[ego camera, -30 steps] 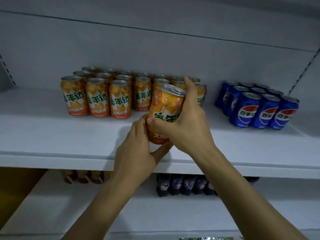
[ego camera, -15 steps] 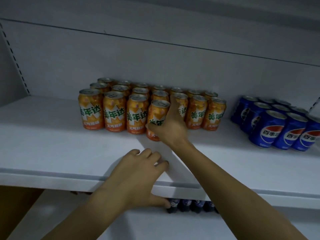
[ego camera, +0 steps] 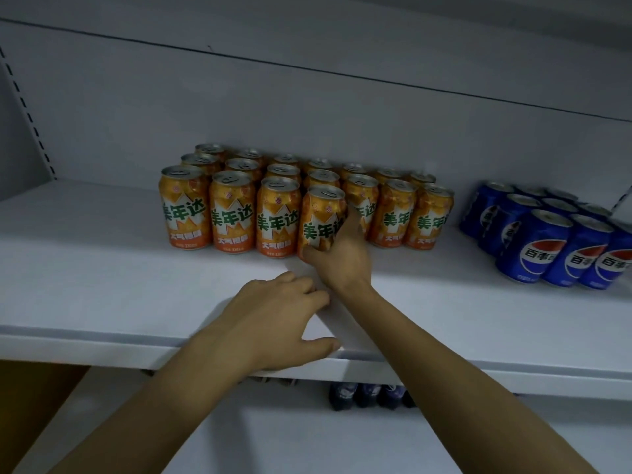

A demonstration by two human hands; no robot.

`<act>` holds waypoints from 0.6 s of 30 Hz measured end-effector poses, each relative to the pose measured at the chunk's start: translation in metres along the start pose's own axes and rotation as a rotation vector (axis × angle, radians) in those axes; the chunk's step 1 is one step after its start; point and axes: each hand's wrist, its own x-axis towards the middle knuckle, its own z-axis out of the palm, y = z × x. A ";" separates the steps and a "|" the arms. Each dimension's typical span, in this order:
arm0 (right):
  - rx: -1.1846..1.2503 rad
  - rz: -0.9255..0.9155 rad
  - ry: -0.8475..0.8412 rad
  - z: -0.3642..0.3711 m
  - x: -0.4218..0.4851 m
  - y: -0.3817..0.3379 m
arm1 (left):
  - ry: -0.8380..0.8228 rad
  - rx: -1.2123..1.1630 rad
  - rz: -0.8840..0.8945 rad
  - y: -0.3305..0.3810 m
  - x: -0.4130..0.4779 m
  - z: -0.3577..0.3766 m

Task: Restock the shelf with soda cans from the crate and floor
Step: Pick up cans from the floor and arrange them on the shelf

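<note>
A second back the orange can [ego camera: 319, 220] was out in front of the shelf [ego camera: 102, 285], tipped, with both hands on it. Now it's in, upright or near enough, fourth along the front row.

Left of the can and nearer the camera, the left hand [ego camera: 277, 319] has let go. It lies palm down on the shelf's front with fingers loosely bent and thumb along the lip, holding nothing. Half a second ago it lay much the same. On the can itself is the right hand [ego camera: 342, 258], fingers round the right side and thumb across the lower front, gripping it.

Counting now. Left of the can stand three front-row orange cans [ego camera: 232, 213]; the nearest is just beside it, maybe touching, I can't tell. Behind the can run two rows of seven tops. With the can, that makes eighteen orange.

Well right of the can are the blue cans [ego camera: 533, 248]: three labels face out with two rows behind, nine by my count, though the frame edge clips the last. Below the can, under the shelf, sit dark containers [ego camera: 369, 395], four or so, too dim to name.
</note>
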 end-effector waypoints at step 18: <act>-0.168 0.097 -0.403 -0.087 -0.004 0.009 | -0.144 0.049 -0.131 0.023 0.020 -0.009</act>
